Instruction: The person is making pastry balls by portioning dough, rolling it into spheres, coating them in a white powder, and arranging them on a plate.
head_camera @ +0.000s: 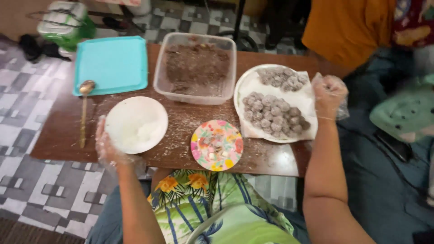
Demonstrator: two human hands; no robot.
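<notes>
My left hand (108,147), in a thin clear plastic glove, rests at the near-left edge of a white bowl of white powder (135,124) and touches its rim. My right hand (330,92), also gloved, hovers curled at the right edge of a white plate (246,86) lined with paper and loaded with several sugar-coated brown balls (273,113); whether it holds one I cannot tell. A clear plastic tub of brown mixture (195,68) stands at the back middle. A small colourful floral plate (217,144) sits at the near edge between my arms.
A teal lid (110,64) lies at the back left with a long metal spoon (84,110) below it. The wooden table (58,135) is dusted with powder. A person in orange (348,27) sits at the back right. A green container (63,22) stands on the tiled floor.
</notes>
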